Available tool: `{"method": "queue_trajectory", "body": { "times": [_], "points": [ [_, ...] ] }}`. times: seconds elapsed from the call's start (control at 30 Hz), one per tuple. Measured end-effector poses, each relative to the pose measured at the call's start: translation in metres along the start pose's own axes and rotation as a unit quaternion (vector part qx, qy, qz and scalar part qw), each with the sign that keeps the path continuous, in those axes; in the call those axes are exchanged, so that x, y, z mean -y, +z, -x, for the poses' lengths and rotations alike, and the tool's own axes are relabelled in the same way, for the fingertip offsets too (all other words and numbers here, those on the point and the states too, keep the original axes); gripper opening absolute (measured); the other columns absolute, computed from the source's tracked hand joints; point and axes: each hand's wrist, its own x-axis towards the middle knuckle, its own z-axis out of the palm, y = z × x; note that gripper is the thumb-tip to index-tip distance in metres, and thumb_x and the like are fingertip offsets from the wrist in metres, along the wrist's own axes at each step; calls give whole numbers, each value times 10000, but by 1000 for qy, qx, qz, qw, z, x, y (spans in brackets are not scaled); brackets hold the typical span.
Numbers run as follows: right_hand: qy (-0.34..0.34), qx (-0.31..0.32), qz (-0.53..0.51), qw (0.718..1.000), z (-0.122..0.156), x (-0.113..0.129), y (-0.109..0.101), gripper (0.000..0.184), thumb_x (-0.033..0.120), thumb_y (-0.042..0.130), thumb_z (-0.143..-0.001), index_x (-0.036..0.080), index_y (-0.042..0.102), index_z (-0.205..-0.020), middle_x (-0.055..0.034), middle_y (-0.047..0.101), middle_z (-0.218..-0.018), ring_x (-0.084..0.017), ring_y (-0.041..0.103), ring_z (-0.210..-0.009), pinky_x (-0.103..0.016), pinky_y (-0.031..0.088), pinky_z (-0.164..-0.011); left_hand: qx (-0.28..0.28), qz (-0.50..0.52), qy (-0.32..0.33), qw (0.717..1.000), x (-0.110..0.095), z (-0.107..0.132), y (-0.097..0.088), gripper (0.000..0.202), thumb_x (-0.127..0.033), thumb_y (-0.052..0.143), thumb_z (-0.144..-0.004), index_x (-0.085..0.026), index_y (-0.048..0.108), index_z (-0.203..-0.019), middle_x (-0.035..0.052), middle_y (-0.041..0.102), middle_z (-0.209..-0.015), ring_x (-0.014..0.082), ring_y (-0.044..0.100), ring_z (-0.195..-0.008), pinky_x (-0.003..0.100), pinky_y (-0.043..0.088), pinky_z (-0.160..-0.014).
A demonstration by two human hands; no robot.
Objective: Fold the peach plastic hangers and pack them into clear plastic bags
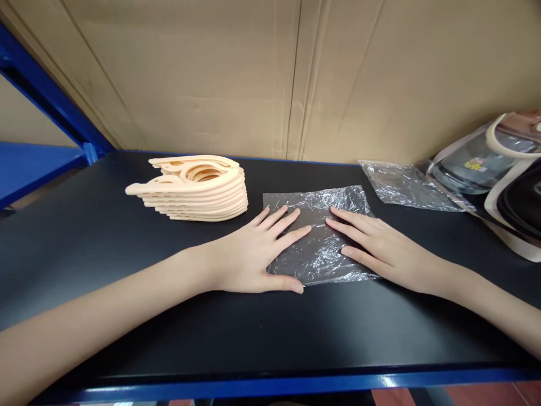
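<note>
A clear crinkled plastic bag lies flat on the black tabletop. My left hand rests flat on the bag's left part, fingers spread. My right hand lies flat on its right part, fingers stretched out. Neither hand holds anything. To the left of my left hand stands a stack of several peach-coloured plastic folding hangers, untouched.
A second clear plastic bag lies at the back right. Beside it at the right edge is a pile of bags or pouches with cream trim. A cardboard wall stands behind the table. Blue shelf framing is at the left.
</note>
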Motion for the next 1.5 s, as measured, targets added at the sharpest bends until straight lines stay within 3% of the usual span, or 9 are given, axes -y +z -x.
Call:
{"method": "queue_trajectory", "body": {
  "times": [0.2,0.4,0.57,0.73,0.83,0.9,1.07,1.3,1.5],
  "points": [
    [6,-34,-1,999,-16,-3,-4,467,495,370,-1021,229,566,-1352,-100,531,-1429,-257,513,-1294,-507,438,-1087,-21,-25,8,999,4,5,1,860,-652,542,-882,-161,309,-1549,167,131,-1634,367,22,-1518,600,112,-1211],
    [-26,-53,47,997,-23,3,0,446,428,387,-1027,174,570,-1344,-128,566,-1362,-260,541,-1229,-472,449,-1065,4,-52,-7,999,-13,16,-11,763,-513,497,-958,-77,288,-1548,159,90,-1634,319,47,-1523,490,194,-1232],
    [-52,-73,82,993,-31,8,-8,441,401,403,-1023,126,577,-1321,-152,603,-1313,-271,565,-1166,-451,494,-964,-138,-132,18,981,-26,43,-38,675,-545,394,-1006,-172,277,-1556,63,142,-1655,236,78,-1538,385,119,-1259],
    [-93,-121,104,983,-54,18,-33,414,389,391,-1028,136,567,-1306,-129,632,-1261,-272,585,-1099,-446,493,-905,-266,-195,-67,942,9,82,-81,779,-677,401,-938,-238,229,-1559,27,171,-1647,303,140,-1517,381,102,-1234],
    [-123,-135,68,981,-82,29,-49,451,441,373,-1029,151,533,-1336,-110,609,-1300,-273,577,-1143,-449,479,-937,-238,-185,-166,939,45,100,-97,1041,-836,366,-825,-141,161,-1572,112,179,-1631,404,167,-1481,487,128,-1202],
    [-144,-137,31,980,-105,38,-58,520,512,392,-1011,146,490,-1368,-96,580,-1341,-266,554,-1202,-444,458,-997,-213,-139,-239,937,64,107,-103,1215,-953,349,-687,-123,207,-1562,147,298,-1582,424,298,-1424,533,237,-1160],
    [-162,-127,-54,977,-164,63,-66,699,590,482,-946,122,335,-1443,-84,491,-1431,-235,438,-1356,-427,373,-1109,-141,-53,-337,929,80,108,-107,1399,-1046,379,-489,-102,331,-1520,183,401,-1528,396,426,-1354,533,316,-1138],
    [-174,-108,-109,973,-202,88,-60,702,523,519,-909,93,333,-1432,-86,556,-1337,-280,529,-1249,-473,428,-1001,-180,5,-283,942,83,108,-99,1100,-930,554,-598,-231,458,-1441,66,524,-1439,335,527,-1238,519,357,-1112],
    [-181,-137,-126,966,-206,90,-60,594,445,483,-915,101,371,-1386,-61,624,-1221,-243,581,-1172,-448,445,-975,-207,11,-271,940,76,105,-101,1058,-933,511,-631,-201,505,-1394,67,565,-1382,316,525,-1237,498,352,-1102]
  ]
}}
